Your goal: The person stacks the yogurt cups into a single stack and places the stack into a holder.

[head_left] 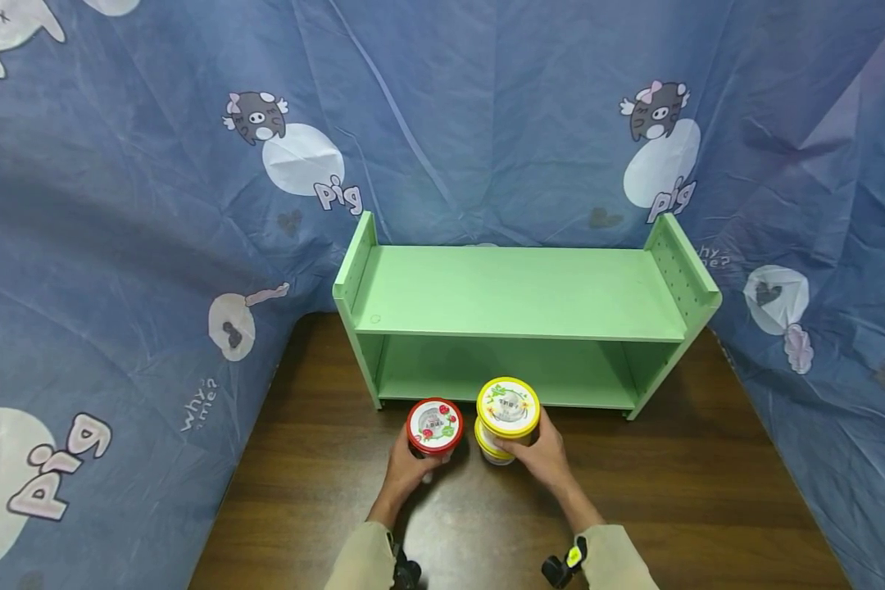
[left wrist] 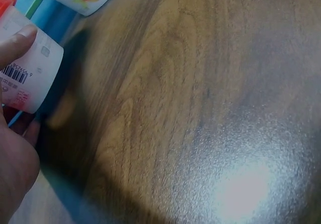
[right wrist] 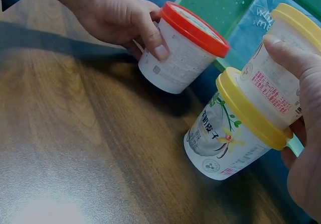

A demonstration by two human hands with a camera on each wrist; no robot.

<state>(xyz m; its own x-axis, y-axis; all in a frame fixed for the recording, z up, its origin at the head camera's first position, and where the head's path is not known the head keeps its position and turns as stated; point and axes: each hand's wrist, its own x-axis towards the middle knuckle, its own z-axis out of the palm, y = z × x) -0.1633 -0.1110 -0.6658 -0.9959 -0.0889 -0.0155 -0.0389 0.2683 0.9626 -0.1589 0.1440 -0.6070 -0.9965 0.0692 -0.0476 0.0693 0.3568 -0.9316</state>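
In the head view my left hand (head_left: 406, 467) grips a white tub with a red lid (head_left: 435, 426). The thumb lies along the tub's side in the right wrist view, and a dark shadow falls on the table below it. To the right, my right hand (head_left: 546, 455) holds a white tub with a yellow lid (head_left: 508, 406) between thumb and fingers. That tub sits upright over the lid of a second yellow-lidded tub (right wrist: 220, 133), which stands on the table. The left wrist view shows only parts of the red-lidded tub (left wrist: 37, 66) and of my left hand.
A light green two-tier shelf (head_left: 516, 291) stands behind the tubs, its side panels rising above the top board. Brown wood-grain table (head_left: 693, 492) surrounds the hands. Blue printed cloth (head_left: 442, 123) hangs behind the shelf and along both sides.
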